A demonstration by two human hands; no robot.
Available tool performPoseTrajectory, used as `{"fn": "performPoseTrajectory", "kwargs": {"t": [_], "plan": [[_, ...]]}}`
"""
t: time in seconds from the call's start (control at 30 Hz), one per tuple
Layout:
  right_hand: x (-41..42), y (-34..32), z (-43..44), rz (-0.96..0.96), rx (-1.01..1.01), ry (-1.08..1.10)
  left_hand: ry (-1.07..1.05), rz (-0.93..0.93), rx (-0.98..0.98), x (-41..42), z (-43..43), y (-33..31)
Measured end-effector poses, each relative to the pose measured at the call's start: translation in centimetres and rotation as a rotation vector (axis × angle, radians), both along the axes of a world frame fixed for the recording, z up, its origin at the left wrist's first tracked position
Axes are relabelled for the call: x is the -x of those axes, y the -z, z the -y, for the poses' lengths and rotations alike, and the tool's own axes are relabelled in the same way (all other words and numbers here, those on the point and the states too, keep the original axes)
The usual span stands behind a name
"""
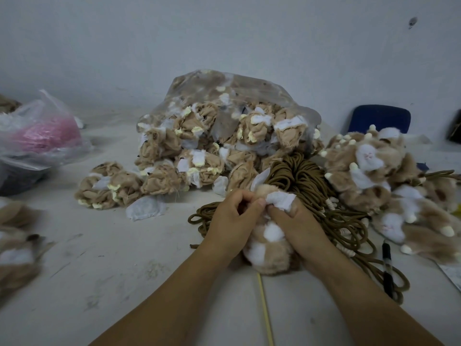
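The plush toy (pixel 268 248) I'm holding is fuzzy tan-and-white fake fur, the cord (pixel 299 176) is matt brown braid, the bag (pixel 224 96) thin glossy plastic, the table (pixel 124 245) scuffed matt white.

Left hand (pixel 232 221) and right hand (pixel 296 226) are hiding the toy's (pixel 272 258) middle. Frame edges are cutting off a plush pile (pixel 17 255) and an unidentifiable black object (pixel 454 129).

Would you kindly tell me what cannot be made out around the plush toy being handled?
Head view:
plush toy: its middle is covered by the left hand and right hand.
pink thing in the plastic bag: veiled by the film.
black thing far right: cut off by the edge.
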State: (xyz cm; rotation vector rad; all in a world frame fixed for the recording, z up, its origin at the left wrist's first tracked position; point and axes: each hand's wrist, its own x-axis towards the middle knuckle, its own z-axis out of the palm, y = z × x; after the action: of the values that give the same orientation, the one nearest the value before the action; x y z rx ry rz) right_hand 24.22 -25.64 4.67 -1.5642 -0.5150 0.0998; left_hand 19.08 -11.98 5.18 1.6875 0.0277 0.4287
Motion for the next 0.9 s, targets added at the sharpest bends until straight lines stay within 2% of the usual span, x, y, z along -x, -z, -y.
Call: {"fn": "performPoseTrajectory", "kwargs": {"t": [0.13,0.27,0.43,0.6,0.73,0.83,0.9], "plan": [[-0.1,-0.5,0.1,0.109,0.089,-0.057,0.046,0.025,-0.062,0.2,0.0,0.0],[0.2,-0.7,0.1,0.159,0.111,-0.073,0.043,-0.011,-0.033,0.2,0.2,0.1],[0.1,0.3,0.4,-0.171,0.009,-0.009,0.022,-0.025,-0.005,0.1,0.2,0.1],[0.3,-0.4,0.1,-0.107,0.026,-0.009,0.004,-0.019,-0.030,0.0,0.2,0.3],[0.1,-0.6,0.1,-0.003,0.130,-0.012,-0.047,0.046,-0.151,0.2,0.1,0.2],[0.4,-0.7,0.1,0.114,0.299,0.101,-0.067,0.150,-0.388,0.5,0.2,-0.1],[0.6,-0.7,0.2,0.264,0.421,0.188,-0.060,0.182,-0.514,0.5,0.3,-0.3]]}}
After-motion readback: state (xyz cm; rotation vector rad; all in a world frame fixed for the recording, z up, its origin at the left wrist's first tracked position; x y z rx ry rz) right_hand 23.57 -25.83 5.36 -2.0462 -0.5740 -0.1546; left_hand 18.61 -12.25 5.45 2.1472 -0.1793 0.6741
